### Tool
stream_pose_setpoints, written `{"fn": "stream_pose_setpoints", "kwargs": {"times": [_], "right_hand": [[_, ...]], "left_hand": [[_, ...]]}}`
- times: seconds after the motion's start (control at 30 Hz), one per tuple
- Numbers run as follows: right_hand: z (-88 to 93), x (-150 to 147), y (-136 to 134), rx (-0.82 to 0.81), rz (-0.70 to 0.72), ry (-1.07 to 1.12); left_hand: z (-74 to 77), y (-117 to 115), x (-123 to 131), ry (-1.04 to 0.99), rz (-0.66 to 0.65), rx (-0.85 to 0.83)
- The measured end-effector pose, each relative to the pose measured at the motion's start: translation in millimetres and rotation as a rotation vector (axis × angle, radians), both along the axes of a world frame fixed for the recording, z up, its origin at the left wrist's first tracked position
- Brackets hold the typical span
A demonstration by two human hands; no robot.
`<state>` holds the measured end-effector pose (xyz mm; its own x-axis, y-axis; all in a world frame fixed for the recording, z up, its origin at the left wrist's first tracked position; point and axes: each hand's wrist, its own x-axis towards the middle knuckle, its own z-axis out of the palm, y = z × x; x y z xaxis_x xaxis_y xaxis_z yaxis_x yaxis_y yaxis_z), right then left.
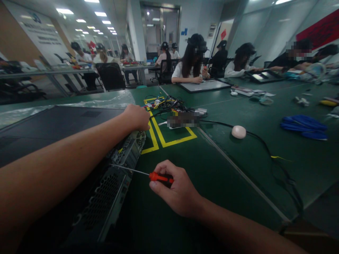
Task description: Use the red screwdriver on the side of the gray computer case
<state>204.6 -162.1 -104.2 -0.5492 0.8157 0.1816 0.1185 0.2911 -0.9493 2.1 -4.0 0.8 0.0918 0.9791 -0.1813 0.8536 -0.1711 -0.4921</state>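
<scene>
A black desktop computer case lies on its side on the green table, its perforated rear panel facing right. My left hand rests closed on the case's top far corner, gripping its edge. My right hand is closed round the red-and-black handle of a screwdriver. The thin metal shaft points left, and its tip touches the rear panel.
Yellow tape marks and a tangle of cables lie beyond the case. A white round object on a black cable and blue gloves lie to the right. Crumpled clear plastic sits behind. Several people work at the far tables.
</scene>
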Motion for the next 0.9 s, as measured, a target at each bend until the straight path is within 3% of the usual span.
{"fn": "stream_pose_setpoints", "kwargs": {"times": [0.73, 0.9], "right_hand": [[-2.6, -0.6, 3.2, 0.017, 0.027, 0.013], [-3.7, 0.2, 1.0, -0.074, 0.040, 0.003]], "left_hand": [[0.3, -1.5, 2.5, 0.005, 0.014, 0.005], [-1.7, 0.9, 0.0, -0.004, 0.013, 0.008]]}}
